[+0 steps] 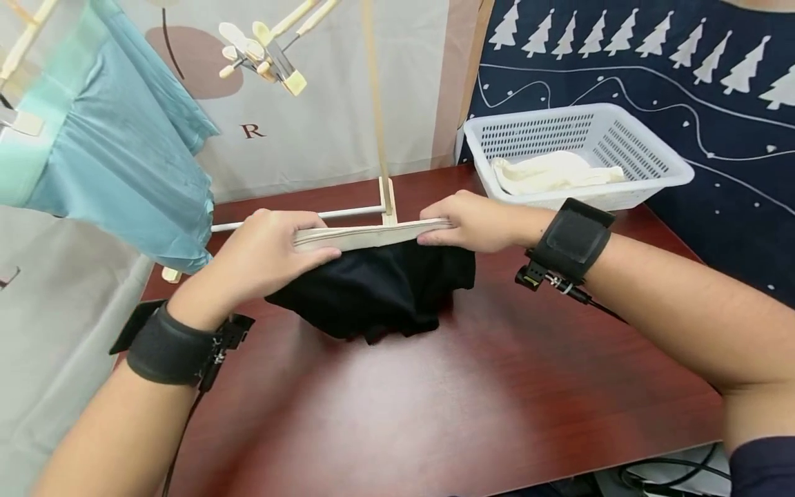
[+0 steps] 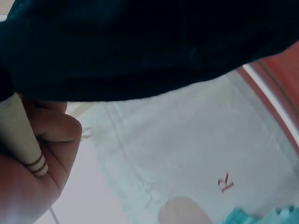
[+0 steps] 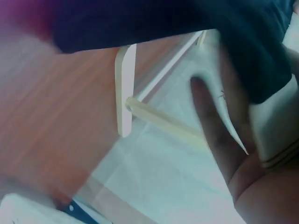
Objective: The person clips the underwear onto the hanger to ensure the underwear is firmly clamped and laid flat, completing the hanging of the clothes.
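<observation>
Black shorts with a cream waistband hang folded above the table. My left hand pinches the waistband's left end, thumb in front and fingers behind. At the other end my right hand pinches the band between thumb and fingers. In the left wrist view, curled fingers close around the pale band below the dark cloth. The right wrist view, partly blurred, has one finger standing out from the band beside the cloth. The lower edge of the shorts hangs loose and uneven.
Behind the shorts stands a wooden drying rack with a white base rod. Light blue shorts hang from it at the left, near several clothespins. A white basket with cream cloth sits back right on the red-brown table.
</observation>
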{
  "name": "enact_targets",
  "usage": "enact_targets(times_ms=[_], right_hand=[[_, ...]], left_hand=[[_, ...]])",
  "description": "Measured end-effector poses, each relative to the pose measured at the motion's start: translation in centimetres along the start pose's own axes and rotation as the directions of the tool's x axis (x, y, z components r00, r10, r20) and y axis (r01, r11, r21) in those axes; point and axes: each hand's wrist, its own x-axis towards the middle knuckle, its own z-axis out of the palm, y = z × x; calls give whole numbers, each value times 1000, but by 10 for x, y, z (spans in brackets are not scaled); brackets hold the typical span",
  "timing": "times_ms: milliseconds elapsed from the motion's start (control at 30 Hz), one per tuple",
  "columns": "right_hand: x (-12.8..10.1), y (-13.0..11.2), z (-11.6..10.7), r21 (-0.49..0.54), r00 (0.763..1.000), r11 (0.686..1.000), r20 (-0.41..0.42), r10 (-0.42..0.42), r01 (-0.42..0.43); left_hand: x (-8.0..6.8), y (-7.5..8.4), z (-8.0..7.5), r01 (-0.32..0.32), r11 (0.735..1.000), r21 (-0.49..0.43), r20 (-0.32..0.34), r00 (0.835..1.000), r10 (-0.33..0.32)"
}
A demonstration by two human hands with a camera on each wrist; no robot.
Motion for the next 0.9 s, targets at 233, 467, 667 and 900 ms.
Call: enact_targets(times_ms=[233, 467, 667, 900], right_hand=[[-10, -5, -31, -71, 996, 996, -74, 54, -60], [-12, -8, -60, -177, 984, 970, -105, 147, -164], [-8, -4, -69, -21, 927, 948, -218, 305, -317], [2, -4, -76, 647, 845, 728, -243, 477, -225]], left_hand=[[8, -3, -16, -15, 999, 48, 11, 1000, 14], [21, -12, -31, 22, 980, 196, -83, 997, -6], [40, -21, -40, 131, 987, 94, -176, 978, -113], [51, -34, -43, 255, 937, -237, -138, 946, -292]])
